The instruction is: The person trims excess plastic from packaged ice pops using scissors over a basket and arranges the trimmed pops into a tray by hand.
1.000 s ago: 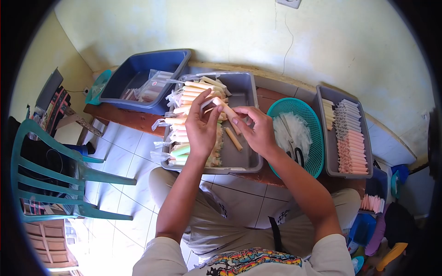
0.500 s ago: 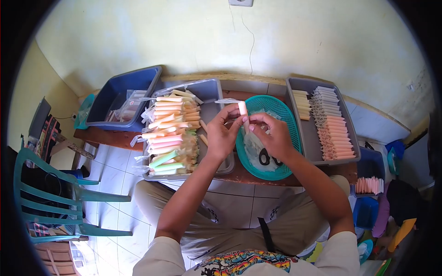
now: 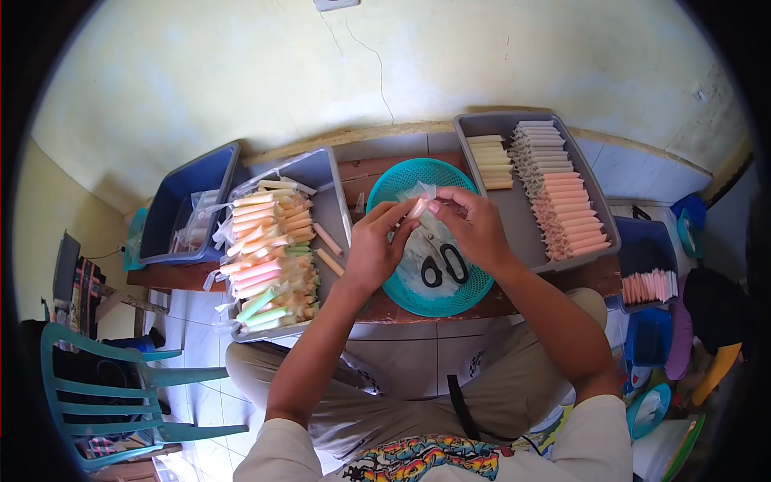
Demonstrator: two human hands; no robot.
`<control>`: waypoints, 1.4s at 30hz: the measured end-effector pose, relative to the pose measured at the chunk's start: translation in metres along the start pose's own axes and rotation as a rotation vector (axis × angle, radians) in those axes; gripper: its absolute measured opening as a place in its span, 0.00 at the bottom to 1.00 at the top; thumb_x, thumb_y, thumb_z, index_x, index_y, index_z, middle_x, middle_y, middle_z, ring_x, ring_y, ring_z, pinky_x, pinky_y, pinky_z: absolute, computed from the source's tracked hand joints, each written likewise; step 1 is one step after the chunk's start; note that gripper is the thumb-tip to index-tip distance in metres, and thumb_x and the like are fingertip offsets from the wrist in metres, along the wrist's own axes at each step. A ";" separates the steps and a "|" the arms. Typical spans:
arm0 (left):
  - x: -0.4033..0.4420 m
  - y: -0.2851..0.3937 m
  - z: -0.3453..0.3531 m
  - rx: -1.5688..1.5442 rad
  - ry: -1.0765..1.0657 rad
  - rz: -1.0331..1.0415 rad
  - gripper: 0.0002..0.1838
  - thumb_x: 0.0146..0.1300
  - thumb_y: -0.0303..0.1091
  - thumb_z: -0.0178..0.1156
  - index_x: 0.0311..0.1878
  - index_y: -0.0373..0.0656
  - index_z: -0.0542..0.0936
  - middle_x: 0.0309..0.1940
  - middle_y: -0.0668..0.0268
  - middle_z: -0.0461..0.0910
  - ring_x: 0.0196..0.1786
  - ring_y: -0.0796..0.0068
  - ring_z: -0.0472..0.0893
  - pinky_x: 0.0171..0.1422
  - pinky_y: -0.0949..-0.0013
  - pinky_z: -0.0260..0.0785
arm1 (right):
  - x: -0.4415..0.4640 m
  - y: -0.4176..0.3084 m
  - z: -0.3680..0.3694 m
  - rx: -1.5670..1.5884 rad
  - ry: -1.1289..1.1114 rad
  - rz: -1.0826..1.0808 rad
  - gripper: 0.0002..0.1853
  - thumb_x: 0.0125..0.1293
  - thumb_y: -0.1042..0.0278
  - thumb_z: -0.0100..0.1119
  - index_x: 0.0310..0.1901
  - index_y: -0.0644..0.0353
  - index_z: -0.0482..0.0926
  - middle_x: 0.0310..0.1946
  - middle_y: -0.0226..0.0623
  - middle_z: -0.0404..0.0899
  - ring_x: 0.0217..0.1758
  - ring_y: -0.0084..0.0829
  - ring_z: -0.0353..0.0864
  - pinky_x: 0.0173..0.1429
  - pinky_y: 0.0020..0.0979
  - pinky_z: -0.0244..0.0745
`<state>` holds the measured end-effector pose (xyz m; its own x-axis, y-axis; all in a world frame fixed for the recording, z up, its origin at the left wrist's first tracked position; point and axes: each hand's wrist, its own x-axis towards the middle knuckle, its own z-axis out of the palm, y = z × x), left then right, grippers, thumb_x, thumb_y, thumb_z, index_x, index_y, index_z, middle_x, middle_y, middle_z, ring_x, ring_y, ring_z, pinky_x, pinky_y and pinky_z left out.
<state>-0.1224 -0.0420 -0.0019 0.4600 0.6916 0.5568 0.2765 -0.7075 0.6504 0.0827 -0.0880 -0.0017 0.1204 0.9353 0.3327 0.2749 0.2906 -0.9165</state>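
Observation:
Over the teal basket (image 3: 483,291), my left hand (image 3: 381,243) pinches a pale orange filled tube (image 3: 418,208). My right hand (image 3: 474,228) closes its fingers on the clear plastic end (image 3: 424,192) of that same tube, and the fingertips of both hands nearly meet. Below them, black-handled scissors (image 3: 432,271) lie on clear plastic pieces (image 3: 411,266) inside the basket. To the left, a grey tray (image 3: 334,210) holds a pile of orange, pink and green tubes (image 3: 255,273). Two loose orange tubes (image 3: 327,239) lie beside the pile.
A grey tray (image 3: 514,210) at right holds rows of yellowish, whitish and pink tubes (image 3: 572,210). A blue bin (image 3: 193,157) with packets stands at left. A blue container (image 3: 642,249) holds pink tubes at far right. A teal chair (image 3: 104,394) stands at lower left.
The view has swung right. Both hands have gone from above the left tray to above the teal basket with the tube, and my right hand has moved up to its plastic end.

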 end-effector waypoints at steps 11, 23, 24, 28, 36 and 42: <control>-0.007 -0.011 -0.011 0.111 -0.109 0.083 0.23 0.68 0.24 0.75 0.66 0.41 0.87 0.49 0.54 0.90 0.47 0.55 0.89 0.51 0.57 0.82 | -0.003 0.011 0.007 0.070 -0.020 0.168 0.17 0.77 0.56 0.73 0.54 0.62 0.91 0.43 0.32 0.93 0.44 0.24 0.90 0.50 0.30 0.84; -0.005 -0.016 -0.021 0.098 -0.116 0.041 0.23 0.67 0.26 0.76 0.65 0.42 0.88 0.45 0.56 0.90 0.43 0.60 0.88 0.49 0.59 0.81 | -0.001 0.021 0.014 0.359 0.072 0.328 0.15 0.79 0.57 0.70 0.54 0.61 0.88 0.44 0.28 0.89 0.43 0.18 0.85 0.45 0.25 0.78; -0.004 -0.016 -0.022 0.114 -0.117 0.043 0.22 0.67 0.26 0.76 0.64 0.42 0.88 0.46 0.56 0.90 0.43 0.60 0.88 0.49 0.60 0.81 | -0.001 0.023 0.012 0.368 0.071 0.328 0.15 0.79 0.57 0.70 0.54 0.61 0.87 0.44 0.28 0.88 0.43 0.19 0.85 0.45 0.25 0.78; -0.005 -0.018 -0.019 0.101 -0.074 0.061 0.21 0.66 0.25 0.76 0.63 0.41 0.88 0.48 0.56 0.91 0.42 0.60 0.87 0.50 0.60 0.81 | -0.001 0.026 0.011 0.402 0.076 0.347 0.16 0.80 0.57 0.70 0.55 0.61 0.87 0.45 0.28 0.88 0.44 0.19 0.84 0.45 0.25 0.78; -0.009 -0.018 -0.014 0.086 -0.033 0.005 0.19 0.66 0.22 0.72 0.61 0.39 0.89 0.47 0.54 0.90 0.50 0.50 0.88 0.55 0.53 0.82 | -0.004 0.019 0.010 0.315 0.021 0.423 0.15 0.80 0.59 0.68 0.59 0.59 0.86 0.48 0.27 0.88 0.45 0.19 0.84 0.48 0.26 0.79; -0.009 -0.023 -0.014 0.110 0.014 -0.054 0.19 0.67 0.21 0.72 0.60 0.40 0.89 0.48 0.53 0.90 0.50 0.50 0.88 0.55 0.52 0.82 | -0.014 0.023 0.005 -0.089 -0.128 0.358 0.23 0.73 0.66 0.72 0.65 0.64 0.82 0.51 0.42 0.88 0.51 0.36 0.90 0.55 0.36 0.86</control>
<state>-0.1448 -0.0302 -0.0149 0.4306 0.7307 0.5298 0.3923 -0.6802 0.6193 0.0826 -0.0934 -0.0289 0.1053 0.9936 -0.0397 0.3193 -0.0716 -0.9450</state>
